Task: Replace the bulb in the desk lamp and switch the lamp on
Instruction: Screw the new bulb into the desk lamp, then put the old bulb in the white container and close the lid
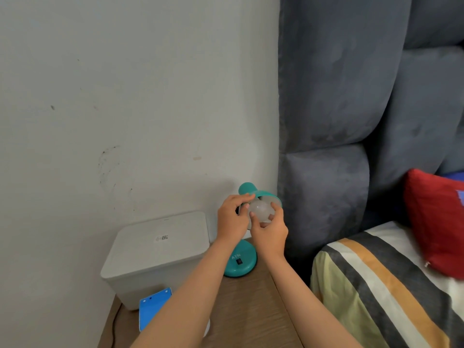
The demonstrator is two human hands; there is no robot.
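Observation:
A teal desk lamp stands on a wooden bedside table; its round base (242, 263) carries a black rocker switch (239, 261). The teal shade (251, 190) is tilted toward me. A white frosted bulb (261, 210) sits at the shade's mouth. My right hand (270, 233) grips the bulb from below with fingers wrapped around it. My left hand (232, 217) holds the shade's left rim. The socket and the lamp's neck are hidden behind my hands. The bulb is unlit.
A white lidded box (160, 249) stands left of the lamp against the wall. A blue carton (154, 307) lies in front of it. The wooden table (251, 310) has a cable at its left edge. A grey padded headboard, striped bedding and a red pillow lie to the right.

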